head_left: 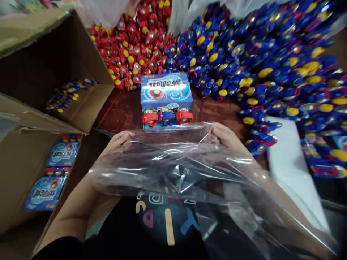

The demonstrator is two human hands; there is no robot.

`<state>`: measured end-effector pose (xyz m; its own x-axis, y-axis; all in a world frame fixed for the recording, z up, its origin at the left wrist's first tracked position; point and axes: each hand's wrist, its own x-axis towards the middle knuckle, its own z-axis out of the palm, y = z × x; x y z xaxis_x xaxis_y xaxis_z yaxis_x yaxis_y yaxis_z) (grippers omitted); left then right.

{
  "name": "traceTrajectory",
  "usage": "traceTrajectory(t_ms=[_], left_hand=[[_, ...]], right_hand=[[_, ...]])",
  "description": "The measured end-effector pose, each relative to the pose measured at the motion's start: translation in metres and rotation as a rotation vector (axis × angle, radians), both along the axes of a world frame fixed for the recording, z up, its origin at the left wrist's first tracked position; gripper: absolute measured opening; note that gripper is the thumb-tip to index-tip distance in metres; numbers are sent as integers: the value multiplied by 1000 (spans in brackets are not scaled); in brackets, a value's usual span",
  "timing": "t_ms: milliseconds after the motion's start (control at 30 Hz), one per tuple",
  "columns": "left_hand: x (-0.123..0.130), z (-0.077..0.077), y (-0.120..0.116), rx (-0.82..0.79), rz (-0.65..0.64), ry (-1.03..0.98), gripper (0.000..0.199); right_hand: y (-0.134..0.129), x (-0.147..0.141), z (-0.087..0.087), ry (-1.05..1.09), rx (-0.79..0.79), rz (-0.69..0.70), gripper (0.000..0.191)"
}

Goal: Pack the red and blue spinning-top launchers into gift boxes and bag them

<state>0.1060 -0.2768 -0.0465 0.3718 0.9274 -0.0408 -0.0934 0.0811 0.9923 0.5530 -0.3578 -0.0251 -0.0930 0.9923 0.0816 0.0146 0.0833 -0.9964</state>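
A clear plastic bag [173, 159] is stretched out in front of my body, its far edge pulled wide. My left hand [119, 142] pinches that edge at the left. At the right, my right hand [223, 135] grips the same edge, fingers closed on the film. Just beyond the bag stands a blue printed box [166, 88] on the dark red table [119, 108]. Along the box's open front sit two red toys [184, 116] with a blue toy [166, 117] between them. The bag's near part drapes over my forearms and lap.
Red toys [138, 47] are heaped at the back, and a large pile of blue toys [225, 54] spreads to the right. An open cardboard carton [100, 72] lies at the left, with blue toys inside. Below it, another carton [18, 173] holds packed boxes [46, 193]. White sheets [292, 162] lie right.
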Motion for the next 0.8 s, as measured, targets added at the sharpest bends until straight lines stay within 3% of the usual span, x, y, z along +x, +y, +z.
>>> traceTrajectory(t_ms=[100,200,267,333,433,567,633,700,800], left_hand=[[1,-8,20,-11,-38,167,50],[24,-12,47,74,-83,357,79],[41,-15,57,184,-153,503,74],[52,-18,54,286,-247,605,56],[52,-19,32,428,-399,676,48],[31,-18,0,495,-599,826,50],[23,-18,-8,551,-698,950,46],[19,-22,-10,694,-786,1023,43],[20,-35,-9,942,-826,1031,37]], right_hand=[[2,-1,-35,-205,90,-88,49],[24,-7,-56,-592,256,-112,47],[32,-15,-65,-615,270,-128,52],[24,-23,-71,-560,227,-154,53],[-25,-26,-74,-497,163,-193,50],[-125,-18,-72,-517,30,-232,45],[-165,-15,-69,-593,2,-173,38],[-188,-13,-67,-762,46,-52,32],[-193,-15,-68,-1142,273,71,27]])
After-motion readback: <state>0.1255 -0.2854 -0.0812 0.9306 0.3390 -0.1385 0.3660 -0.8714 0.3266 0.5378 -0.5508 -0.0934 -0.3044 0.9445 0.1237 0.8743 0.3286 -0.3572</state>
